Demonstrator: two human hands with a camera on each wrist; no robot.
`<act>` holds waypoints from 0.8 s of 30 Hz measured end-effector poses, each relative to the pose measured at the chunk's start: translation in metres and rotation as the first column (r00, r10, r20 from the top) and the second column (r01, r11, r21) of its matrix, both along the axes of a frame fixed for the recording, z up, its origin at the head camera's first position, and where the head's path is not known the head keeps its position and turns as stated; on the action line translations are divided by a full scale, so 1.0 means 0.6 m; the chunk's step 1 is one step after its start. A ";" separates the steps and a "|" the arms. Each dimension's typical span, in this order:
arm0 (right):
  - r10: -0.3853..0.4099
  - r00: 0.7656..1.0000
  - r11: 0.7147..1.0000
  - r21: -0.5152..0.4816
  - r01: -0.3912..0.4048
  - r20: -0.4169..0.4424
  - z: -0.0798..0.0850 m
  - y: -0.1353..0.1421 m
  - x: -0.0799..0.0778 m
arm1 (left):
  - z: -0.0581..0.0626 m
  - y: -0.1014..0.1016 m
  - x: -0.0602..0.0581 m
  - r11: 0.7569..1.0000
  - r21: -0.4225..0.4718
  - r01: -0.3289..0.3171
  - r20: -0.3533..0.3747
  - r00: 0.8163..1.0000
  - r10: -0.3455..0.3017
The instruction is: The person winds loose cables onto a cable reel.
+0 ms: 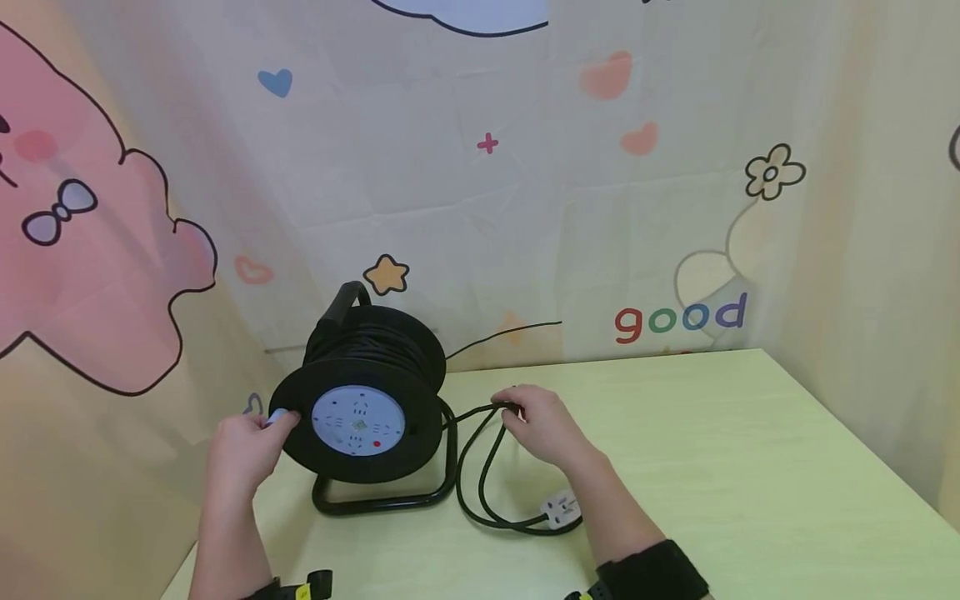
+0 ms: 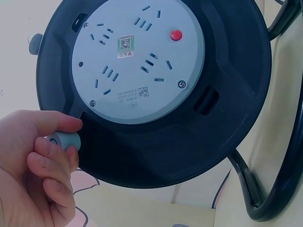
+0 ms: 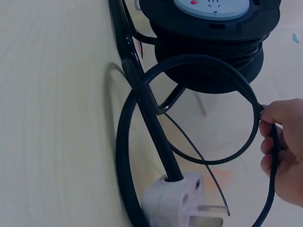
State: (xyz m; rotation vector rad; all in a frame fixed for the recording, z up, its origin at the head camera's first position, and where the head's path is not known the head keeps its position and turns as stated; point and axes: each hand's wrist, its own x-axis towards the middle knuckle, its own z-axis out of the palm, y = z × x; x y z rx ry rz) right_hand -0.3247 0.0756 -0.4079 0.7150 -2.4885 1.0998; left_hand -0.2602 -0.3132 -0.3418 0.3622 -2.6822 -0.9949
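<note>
A black cable reel [image 1: 300, 392] with a pale socket panel [image 1: 358, 421] stands at the table's left on a tubular frame. My left hand [image 1: 251, 446] grips the small pale crank knob [image 2: 68, 141] at the reel's left rim, fingers curled round it. To the reel's right, my right hand [image 1: 543, 425] pinches the black cable [image 3: 272, 175] between thumb and fingers. Below that hand the cable hangs in loops toward the table, ending at a white plug [image 1: 561, 508] with metal prongs. More cable is wound on the drum [image 1: 375, 346] behind the front disc.
The reel's carrying handle [image 1: 348, 300] rises at its top, and its frame foot [image 1: 382, 503] rests on the pale table [image 1: 712, 467]. A printed cloth [image 1: 450, 183] hangs behind the table. Its cartoon pink figure [image 1: 82, 250] is at the left.
</note>
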 end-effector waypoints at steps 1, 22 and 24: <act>-0.013 1.000 1.000 0.014 0.013 0.006 0.002 0.003 0.000 | 0.001 0.001 0.000 1.000 -0.002 -0.005 -0.004 1.000 0.005; -0.270 0.952 0.960 0.114 0.256 0.142 0.009 0.125 -0.008 | 0.001 0.005 0.002 0.999 -0.023 -0.022 -0.043 0.999 0.021; -0.265 0.957 0.962 0.102 0.254 0.120 0.008 0.133 -0.010 | 0.001 0.005 0.002 1.000 -0.023 -0.020 -0.041 0.999 0.019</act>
